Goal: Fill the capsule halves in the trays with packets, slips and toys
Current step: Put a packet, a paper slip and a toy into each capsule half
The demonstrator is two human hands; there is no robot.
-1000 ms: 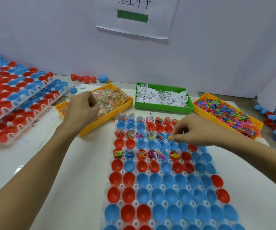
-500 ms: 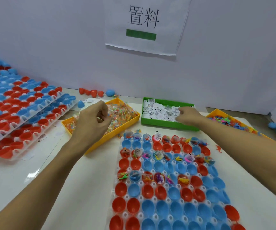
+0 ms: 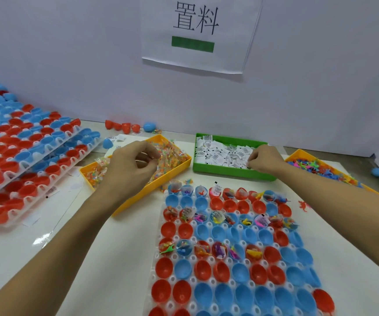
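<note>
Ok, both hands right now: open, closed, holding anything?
Left hand: fingers curled over the packet bin; contents cannot be told.
Right hand: curled, pinching at slips.

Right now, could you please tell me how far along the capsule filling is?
Three rows of the near tray hold fillings, alternating with empty rows. The left hand is over the yellow packet bin; the right hand picks in the green slip bin. The front rows are empty.

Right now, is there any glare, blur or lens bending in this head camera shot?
Head view: a bright glare patch on the glossy white table near the left forearm; wide-angle bending curves the stacked clear trays of red and blue capsule halves at the left edge; the printed white paper slips look soft, their print unreadable.
</note>
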